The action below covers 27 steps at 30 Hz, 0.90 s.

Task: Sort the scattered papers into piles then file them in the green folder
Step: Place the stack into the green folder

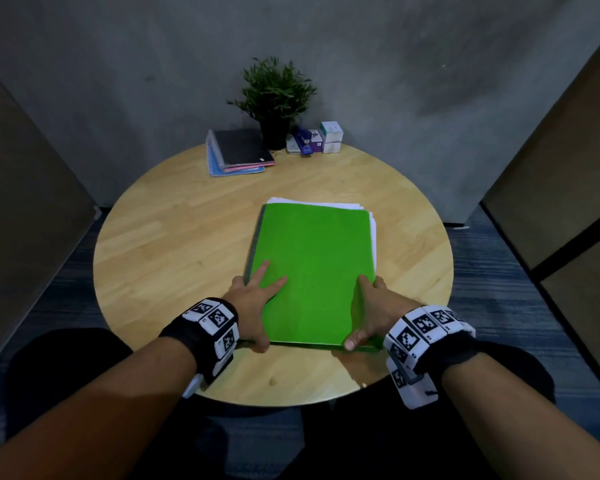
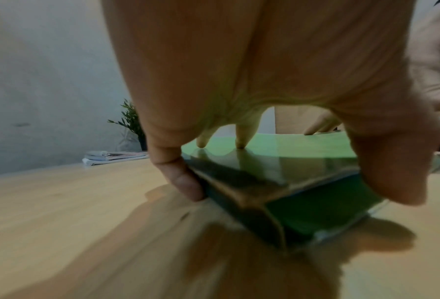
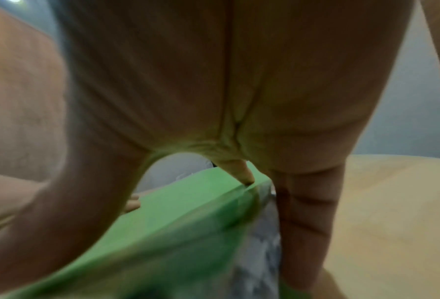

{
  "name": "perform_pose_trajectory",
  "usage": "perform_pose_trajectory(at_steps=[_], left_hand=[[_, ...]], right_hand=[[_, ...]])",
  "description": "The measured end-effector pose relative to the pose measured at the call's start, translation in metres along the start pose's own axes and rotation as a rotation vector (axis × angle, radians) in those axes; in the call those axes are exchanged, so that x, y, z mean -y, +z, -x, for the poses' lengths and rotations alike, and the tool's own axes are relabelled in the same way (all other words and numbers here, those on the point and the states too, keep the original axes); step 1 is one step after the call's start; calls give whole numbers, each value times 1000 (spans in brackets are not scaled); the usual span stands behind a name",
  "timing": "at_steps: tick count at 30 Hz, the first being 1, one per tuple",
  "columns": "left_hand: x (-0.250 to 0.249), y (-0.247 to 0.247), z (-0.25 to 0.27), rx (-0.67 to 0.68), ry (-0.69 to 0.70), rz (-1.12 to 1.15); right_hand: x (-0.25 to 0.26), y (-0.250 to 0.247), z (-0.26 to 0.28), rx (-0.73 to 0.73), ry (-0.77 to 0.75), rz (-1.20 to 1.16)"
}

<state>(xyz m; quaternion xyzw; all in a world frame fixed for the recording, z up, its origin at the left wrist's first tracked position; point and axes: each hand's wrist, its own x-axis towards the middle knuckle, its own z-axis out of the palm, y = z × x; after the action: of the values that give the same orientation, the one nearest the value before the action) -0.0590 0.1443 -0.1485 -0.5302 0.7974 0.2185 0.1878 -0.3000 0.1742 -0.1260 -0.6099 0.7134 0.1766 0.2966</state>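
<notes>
The green folder (image 1: 312,265) lies closed in the middle of the round wooden table (image 1: 174,244). White papers (image 1: 326,204) stick out past its far and right edges. My left hand (image 1: 253,303) holds the near left corner: two fingers lie straight on the cover, the thumb hooks over the near edge and the little finger presses the spine (image 2: 239,182). My right hand (image 1: 368,313) grips the near right corner, thumb on the near edge, one fingertip on the cover (image 3: 175,212), the other fingers down along the paper edges (image 3: 262,242).
At the back of the table stand a stack of spiral notebooks (image 1: 238,152), a potted plant (image 1: 274,98), a blue stapler (image 1: 303,142) and small white boxes (image 1: 331,136). Bare wood surrounds the folder. A grey wall stands right behind the table.
</notes>
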Motion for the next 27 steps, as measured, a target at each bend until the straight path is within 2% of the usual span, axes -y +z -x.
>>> perform_pose_trajectory(at_steps=[5, 10, 21, 27], left_hand=[[3, 0, -6, -33, 11, -9], [-2, -13, -29, -34, -24, -21], [-14, -83, -150, -119, -90, 97], [-18, -102, -196, -98, -82, 63]], right_hand=[[-2, 9, -7, -35, -13, -44], [-6, -11, -32, -120, -11, -42], [-30, -81, -132, -331, 4, -77], [-47, -89, -171, -297, 98, -67]])
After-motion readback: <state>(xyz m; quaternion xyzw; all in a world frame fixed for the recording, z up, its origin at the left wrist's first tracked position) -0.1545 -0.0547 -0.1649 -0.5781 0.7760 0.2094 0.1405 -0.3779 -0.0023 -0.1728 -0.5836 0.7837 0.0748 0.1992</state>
